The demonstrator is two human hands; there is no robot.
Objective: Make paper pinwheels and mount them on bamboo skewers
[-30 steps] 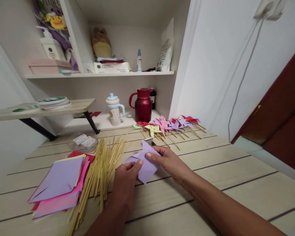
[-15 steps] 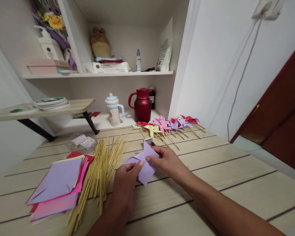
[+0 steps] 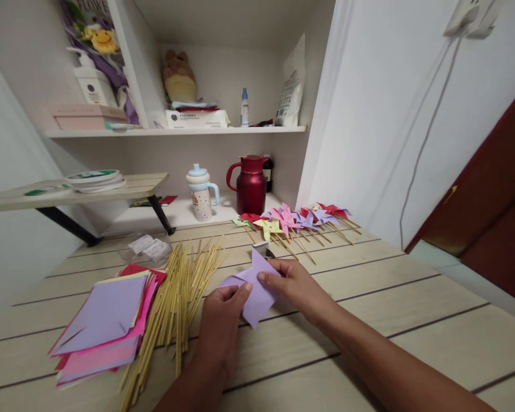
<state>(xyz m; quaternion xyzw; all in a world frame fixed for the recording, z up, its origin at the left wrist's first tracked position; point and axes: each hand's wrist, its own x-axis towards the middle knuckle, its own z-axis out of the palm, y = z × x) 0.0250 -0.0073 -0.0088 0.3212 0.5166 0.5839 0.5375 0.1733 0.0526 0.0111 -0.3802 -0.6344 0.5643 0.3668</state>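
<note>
Both hands hold a lilac paper pinwheel shape (image 3: 256, 292) just above the wooden table (image 3: 412, 320). My left hand (image 3: 221, 320) pinches its near left side between thumb and fingers. My right hand (image 3: 294, 286) presses a folded corner toward the middle with its thumb. A small metal object (image 3: 261, 248), partly hidden, lies right behind the paper. A bundle of bamboo sticks (image 3: 175, 297) lies to the left of my hands. Further left is a stack of coloured paper squares (image 3: 105, 320), lilac on top.
Finished paper pinwheels on sticks (image 3: 292, 220) lie in a row at the table's far side. Behind them stand a red jug (image 3: 251, 183) and a spouted cup (image 3: 201, 191). A low shelf (image 3: 75, 191) juts in at left; a wall and a dark red door are to the right.
Both hands stay on the lilac paper; the fingers shift slightly as a corner is folded in. The view wobbles a little.
</note>
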